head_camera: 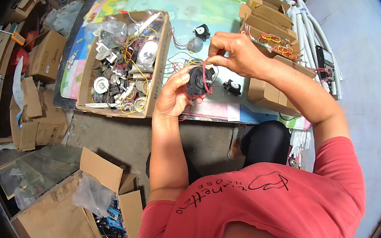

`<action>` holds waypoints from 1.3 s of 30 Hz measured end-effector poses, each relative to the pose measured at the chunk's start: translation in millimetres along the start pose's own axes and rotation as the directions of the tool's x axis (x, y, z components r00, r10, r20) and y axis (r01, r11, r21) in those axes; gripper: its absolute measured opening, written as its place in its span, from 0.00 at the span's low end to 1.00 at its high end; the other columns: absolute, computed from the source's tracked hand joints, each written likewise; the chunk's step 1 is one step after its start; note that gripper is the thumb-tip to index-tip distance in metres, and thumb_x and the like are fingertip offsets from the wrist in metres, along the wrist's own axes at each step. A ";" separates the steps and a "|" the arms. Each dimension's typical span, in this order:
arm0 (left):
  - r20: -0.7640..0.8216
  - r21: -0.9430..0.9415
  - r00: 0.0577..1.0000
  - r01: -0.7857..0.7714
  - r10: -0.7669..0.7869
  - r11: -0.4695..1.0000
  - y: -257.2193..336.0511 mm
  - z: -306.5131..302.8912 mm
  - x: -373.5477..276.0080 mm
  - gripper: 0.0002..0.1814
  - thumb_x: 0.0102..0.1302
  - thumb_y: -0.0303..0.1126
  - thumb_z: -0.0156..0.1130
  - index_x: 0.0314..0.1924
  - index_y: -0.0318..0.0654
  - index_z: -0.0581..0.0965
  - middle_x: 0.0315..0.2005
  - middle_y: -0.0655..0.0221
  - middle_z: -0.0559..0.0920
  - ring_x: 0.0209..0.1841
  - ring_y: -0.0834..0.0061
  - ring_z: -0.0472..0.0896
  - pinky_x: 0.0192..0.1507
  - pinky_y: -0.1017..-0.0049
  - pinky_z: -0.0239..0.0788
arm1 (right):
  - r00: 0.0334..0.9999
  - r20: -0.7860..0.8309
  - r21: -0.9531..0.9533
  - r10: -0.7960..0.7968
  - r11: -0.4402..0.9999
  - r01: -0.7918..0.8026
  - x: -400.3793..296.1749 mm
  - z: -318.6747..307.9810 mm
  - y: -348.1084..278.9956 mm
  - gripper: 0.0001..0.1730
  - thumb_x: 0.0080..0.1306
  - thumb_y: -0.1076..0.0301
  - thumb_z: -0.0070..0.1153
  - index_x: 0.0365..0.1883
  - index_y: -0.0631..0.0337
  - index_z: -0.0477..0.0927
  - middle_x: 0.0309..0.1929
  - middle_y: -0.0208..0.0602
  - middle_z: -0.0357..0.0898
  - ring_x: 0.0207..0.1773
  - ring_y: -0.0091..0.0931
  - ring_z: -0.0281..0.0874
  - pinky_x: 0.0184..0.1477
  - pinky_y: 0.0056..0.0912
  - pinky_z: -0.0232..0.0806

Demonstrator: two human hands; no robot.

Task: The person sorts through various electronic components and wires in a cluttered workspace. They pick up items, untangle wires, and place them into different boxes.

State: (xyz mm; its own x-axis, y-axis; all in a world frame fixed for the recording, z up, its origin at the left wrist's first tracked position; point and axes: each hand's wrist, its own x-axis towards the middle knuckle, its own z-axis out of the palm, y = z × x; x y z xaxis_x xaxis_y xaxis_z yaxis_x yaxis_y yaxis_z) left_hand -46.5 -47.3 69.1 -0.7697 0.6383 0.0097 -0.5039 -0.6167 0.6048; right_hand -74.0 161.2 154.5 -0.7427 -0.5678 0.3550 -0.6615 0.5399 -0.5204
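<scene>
My left hand (173,96) holds a round black plastic part (195,81), possibly a small motor or pump, over the front of the table. Above its right side, my right hand (236,53) pinches a red wire (204,69) between thumb and fingers; the wire loops down across the black part. Beyond my hands lie a black part with a white disc (201,32) and a round greyish part (195,44) with wires. Another small black part with a white disc (232,87) rests to the right. Thin loose wires (175,66) spread behind my left hand.
A cardboard box (166,48) full of mixed parts and wires stands at the left of the table (178,7). Small cartons (265,88), coloured wires (278,45), white hoses (304,37) and an analog multimeter (325,61) are at the right. Open cartons (130,212) stand on the floor at the left.
</scene>
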 end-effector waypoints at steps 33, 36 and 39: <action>-0.016 0.409 0.976 -0.193 0.218 0.892 -14.9 15.8 9.9 0.46 0.46 0.20 0.71 0.67 0.34 0.60 0.51 0.64 0.72 0.55 0.74 0.72 0.60 0.73 0.64 | 0.937 -0.018 0.133 0.349 0.930 -0.344 -31.7 22.8 -10.5 0.07 0.61 0.80 0.53 0.37 0.64 0.79 0.26 0.35 0.77 0.28 0.26 0.76 0.31 0.29 0.69; -0.006 0.432 0.982 -0.167 0.188 0.886 -15.3 16.1 8.4 0.39 0.46 0.20 0.73 0.60 0.33 0.67 0.50 0.66 0.73 0.53 0.75 0.73 0.59 0.73 0.65 | 0.880 0.138 0.258 0.454 0.842 -0.474 -29.4 13.7 -11.9 0.04 0.62 0.80 0.52 0.34 0.68 0.78 0.25 0.30 0.77 0.27 0.18 0.74 0.31 0.23 0.67; 0.023 0.488 0.977 -0.195 0.211 0.851 -16.6 14.3 9.8 0.34 0.47 0.20 0.72 0.57 0.33 0.69 0.49 0.66 0.74 0.53 0.75 0.74 0.58 0.74 0.66 | 0.845 0.240 0.364 0.478 0.762 -0.535 -29.7 9.5 -4.7 0.04 0.64 0.77 0.53 0.32 0.68 0.78 0.24 0.27 0.77 0.27 0.15 0.73 0.30 0.21 0.66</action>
State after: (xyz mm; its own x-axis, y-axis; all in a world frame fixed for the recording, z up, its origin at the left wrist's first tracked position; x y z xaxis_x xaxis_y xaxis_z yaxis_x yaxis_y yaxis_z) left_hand -40.1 -24.2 70.6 -0.8494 0.5045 0.1550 -0.0876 -0.4244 0.9012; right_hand -47.8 169.6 139.0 -0.9190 -0.3703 -0.1352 -0.0690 0.4888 -0.8697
